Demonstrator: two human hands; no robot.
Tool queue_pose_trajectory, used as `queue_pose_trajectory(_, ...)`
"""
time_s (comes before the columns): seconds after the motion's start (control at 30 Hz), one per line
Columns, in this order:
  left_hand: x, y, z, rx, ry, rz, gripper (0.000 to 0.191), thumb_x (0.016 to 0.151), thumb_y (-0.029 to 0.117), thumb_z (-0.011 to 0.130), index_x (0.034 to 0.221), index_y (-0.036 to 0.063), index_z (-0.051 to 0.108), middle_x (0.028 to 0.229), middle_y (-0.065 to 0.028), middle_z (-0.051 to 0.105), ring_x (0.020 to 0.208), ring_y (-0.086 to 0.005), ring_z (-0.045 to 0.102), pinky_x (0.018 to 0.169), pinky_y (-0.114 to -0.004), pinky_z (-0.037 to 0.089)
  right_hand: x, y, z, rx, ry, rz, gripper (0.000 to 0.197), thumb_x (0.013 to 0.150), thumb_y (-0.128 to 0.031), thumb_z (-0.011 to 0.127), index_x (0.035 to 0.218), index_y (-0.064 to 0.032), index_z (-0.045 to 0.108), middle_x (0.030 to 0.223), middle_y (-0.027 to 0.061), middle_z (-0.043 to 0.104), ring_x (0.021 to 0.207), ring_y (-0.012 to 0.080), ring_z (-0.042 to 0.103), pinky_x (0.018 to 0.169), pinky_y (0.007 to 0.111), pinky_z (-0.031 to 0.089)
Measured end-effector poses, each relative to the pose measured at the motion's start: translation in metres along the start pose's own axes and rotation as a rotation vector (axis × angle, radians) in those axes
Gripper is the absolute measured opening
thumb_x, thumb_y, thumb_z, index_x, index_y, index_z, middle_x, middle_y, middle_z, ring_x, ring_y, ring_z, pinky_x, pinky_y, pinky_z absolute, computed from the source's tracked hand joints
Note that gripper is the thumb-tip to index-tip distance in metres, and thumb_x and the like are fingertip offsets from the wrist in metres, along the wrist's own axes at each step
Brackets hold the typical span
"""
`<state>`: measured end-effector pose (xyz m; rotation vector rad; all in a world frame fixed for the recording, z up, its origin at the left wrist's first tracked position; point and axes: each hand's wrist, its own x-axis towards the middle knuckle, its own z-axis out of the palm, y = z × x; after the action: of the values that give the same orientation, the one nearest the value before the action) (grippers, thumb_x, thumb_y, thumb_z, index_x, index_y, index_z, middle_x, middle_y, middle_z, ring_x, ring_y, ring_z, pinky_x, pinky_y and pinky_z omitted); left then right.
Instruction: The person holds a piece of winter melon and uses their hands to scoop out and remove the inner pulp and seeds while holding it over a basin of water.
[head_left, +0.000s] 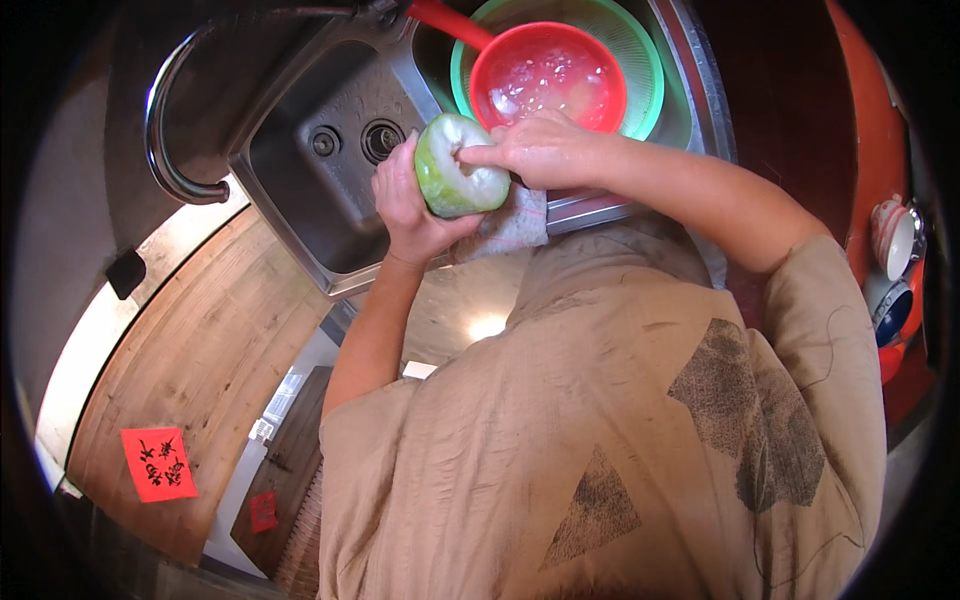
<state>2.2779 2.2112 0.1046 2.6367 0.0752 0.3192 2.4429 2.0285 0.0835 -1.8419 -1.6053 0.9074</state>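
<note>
My left hand (405, 187) grips a thick cut piece of green-skinned gourd (442, 176) from its left side and underneath. The pale cut face tilts up and to the right, with a hollow at its centre. Into that hollow reaches the index finger of my right hand (547, 150), its other fingers curled; whether they pinch anything is hidden. Just beyond the right hand, a red plastic ladle (457, 24) holds water with small pale bits in it. It rests in a green mesh colander (657, 75) inside the right sink basin.
The left stainless steel basin (300, 202) has a drain (382, 141). A chrome faucet (156, 127) curves at the left. A pale cloth (517, 225) drapes over the sink's front edge, below the gourd. Bowls (894, 240) stand at the far right.
</note>
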Motion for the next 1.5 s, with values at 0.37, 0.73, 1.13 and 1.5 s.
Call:
queue_pose_trajectory(0.37,0.017,0.012,0.003,0.154,-0.077,0.143,0.108,0.061,0.076,0.068,0.134,-0.0028,0.053,0.116,-0.0212,0.059,0.102,-0.0347,0.057,0.087,-0.046,0.039,0.034,0.048,0.038,0.723,-0.701,0.28,0.028,0.073,0.005,0.06,0.1,0.0014,0.066,0.066,0.0134,0.062,0.045,0.0226,0.055,0.044,0.034,0.045)
queue_pose_trajectory(0.73,0.01,0.015,-0.001,0.165,-0.076,0.098,0.11,0.055,0.072,0.078,0.135,-0.0004,0.055,0.119,-0.0174,0.064,0.11,-0.0358,0.061,0.091,-0.045,0.043,0.005,0.016,-0.002,1.221,-0.51,0.415,0.065,0.077,0.008,0.057,0.14,-0.0081,0.048,0.072,0.0062,0.061,0.044,0.012,0.056,0.041,0.028,0.045)
queue_pose_trajectory(1.13,0.014,0.016,0.004,0.192,-0.053,0.095,0.113,0.056,0.077,0.075,0.135,-0.0018,0.055,0.118,-0.0182,0.064,0.107,-0.0356,0.061,0.09,-0.045,0.043,0.04,0.007,-0.005,0.536,-0.674,0.347,0.027,0.078,0.002,0.051,0.101,0.0118,0.061,0.071,0.0155,0.059,0.05,0.0253,0.056,0.044,0.038,0.046)
queue_pose_trajectory(1.5,0.015,0.02,0.004,0.201,-0.057,0.012,0.116,0.048,0.071,0.08,0.136,-0.0007,0.053,0.12,-0.0171,0.063,0.106,-0.0345,0.06,0.088,-0.045,0.044,0.034,0.012,-0.007,0.735,-0.555,0.37,0.036,0.087,-0.009,0.045,0.121,-0.002,0.053,0.066,0.0079,0.051,0.048,0.0207,0.049,0.04,0.036,0.037)
